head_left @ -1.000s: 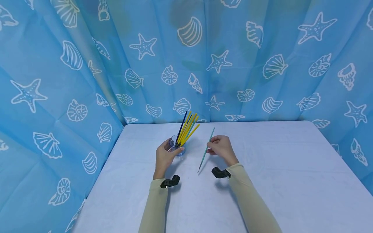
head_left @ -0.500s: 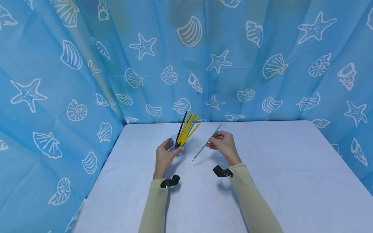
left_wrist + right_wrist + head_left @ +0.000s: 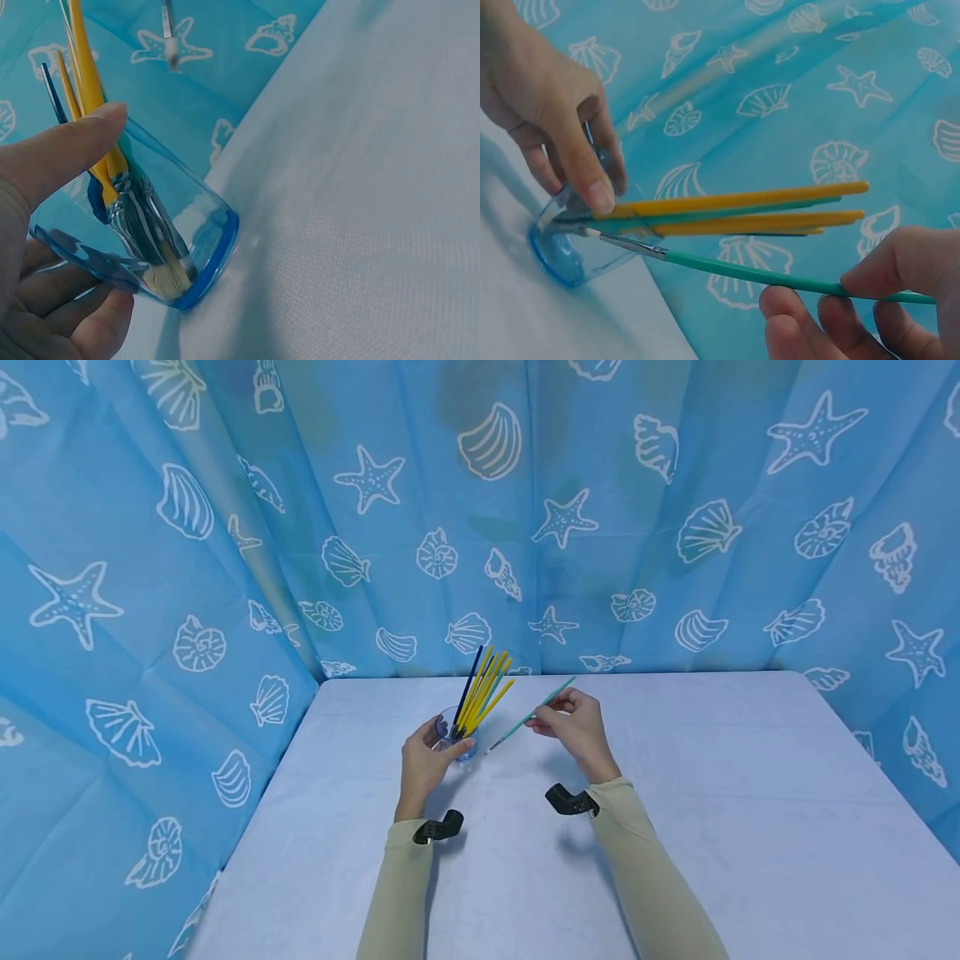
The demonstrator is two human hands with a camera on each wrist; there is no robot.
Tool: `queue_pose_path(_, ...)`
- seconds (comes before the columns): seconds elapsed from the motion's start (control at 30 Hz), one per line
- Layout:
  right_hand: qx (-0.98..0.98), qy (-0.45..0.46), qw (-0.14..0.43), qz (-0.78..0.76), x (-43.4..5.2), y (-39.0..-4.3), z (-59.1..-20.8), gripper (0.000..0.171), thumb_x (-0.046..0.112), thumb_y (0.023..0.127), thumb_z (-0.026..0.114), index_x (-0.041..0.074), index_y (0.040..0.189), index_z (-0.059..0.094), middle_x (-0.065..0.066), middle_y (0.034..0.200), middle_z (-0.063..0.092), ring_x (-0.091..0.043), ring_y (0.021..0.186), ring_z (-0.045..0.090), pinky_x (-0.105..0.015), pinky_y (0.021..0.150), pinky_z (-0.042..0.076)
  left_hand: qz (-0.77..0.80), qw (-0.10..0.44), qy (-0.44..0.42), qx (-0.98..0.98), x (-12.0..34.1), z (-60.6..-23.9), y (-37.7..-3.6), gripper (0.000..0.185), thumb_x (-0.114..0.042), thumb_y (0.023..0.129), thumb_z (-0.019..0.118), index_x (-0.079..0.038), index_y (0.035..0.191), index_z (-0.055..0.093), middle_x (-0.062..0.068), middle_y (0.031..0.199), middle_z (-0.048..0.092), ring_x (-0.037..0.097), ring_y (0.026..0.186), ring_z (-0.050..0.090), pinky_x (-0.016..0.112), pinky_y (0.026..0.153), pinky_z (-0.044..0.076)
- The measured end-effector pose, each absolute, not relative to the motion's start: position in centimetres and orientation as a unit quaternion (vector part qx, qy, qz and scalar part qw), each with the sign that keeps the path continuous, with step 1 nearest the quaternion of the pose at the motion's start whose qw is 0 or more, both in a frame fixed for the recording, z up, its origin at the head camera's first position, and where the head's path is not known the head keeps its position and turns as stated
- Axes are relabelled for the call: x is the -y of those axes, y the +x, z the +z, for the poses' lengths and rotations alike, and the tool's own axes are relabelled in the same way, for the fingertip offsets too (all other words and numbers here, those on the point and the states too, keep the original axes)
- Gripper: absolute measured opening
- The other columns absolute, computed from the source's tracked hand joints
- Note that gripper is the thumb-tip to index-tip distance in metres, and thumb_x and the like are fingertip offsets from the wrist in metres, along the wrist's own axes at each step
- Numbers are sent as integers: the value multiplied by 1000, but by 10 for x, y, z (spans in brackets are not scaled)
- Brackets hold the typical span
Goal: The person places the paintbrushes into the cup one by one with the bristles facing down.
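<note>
My left hand (image 3: 426, 768) grips a clear blue cup (image 3: 217, 247), thumb on the near side and fingers curled round the other. Several paintbrushes (image 3: 483, 693) with yellow, teal and dark blue handles stand in it, bristles down, leaning right. To the right of the cup, my right hand (image 3: 573, 731) pinches a teal paintbrush (image 3: 739, 270) between thumb and fingers. This brush slants, its pale bristle tip low and toward the cup. In the head view a small gap shows between that tip and the cup. The right wrist view shows the tip overlapping the cup, so contact there is unclear.
A white cloth covers the table (image 3: 712, 827). Behind it and along both sides hangs a blue curtain (image 3: 637, 552) printed with white shells and starfish. A dark wrist camera (image 3: 438, 827) sits on the left sleeve, and a similar camera (image 3: 572, 800) on the right.
The teal paintbrush in my right hand has swung from steep to a flatter slant, its bristle tip moving up and left toward the cup. My left hand and the cup have stayed put.
</note>
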State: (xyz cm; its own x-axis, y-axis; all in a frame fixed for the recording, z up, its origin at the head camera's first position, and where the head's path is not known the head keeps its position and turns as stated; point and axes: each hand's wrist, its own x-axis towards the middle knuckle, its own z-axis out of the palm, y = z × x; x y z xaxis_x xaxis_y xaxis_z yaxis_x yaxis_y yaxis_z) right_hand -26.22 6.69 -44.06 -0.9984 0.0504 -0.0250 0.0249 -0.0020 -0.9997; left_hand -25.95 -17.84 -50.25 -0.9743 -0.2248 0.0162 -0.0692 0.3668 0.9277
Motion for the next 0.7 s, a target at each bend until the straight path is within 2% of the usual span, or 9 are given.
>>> queue_pose_path(0.4,681,11,23,732,-56,-261,-428,16,3,92,68,-3,103,57,-12,97,65,-13,77,78,-29,80,67,-561,67,85,821,179,-504,-260,89,-35,79,91,-6,152,49,19,152,57,35,142,56,46,118,49)
queue_pose_path(0.7,688,18,41,725,-41,-262,-419,18,4,92,69,-3,105,59,-17,101,66,-15,81,79,-29,79,67,-560,67,89,821,178,-503,-260,86,-33,81,89,-6,152,50,20,150,58,35,141,56,47,119,48)
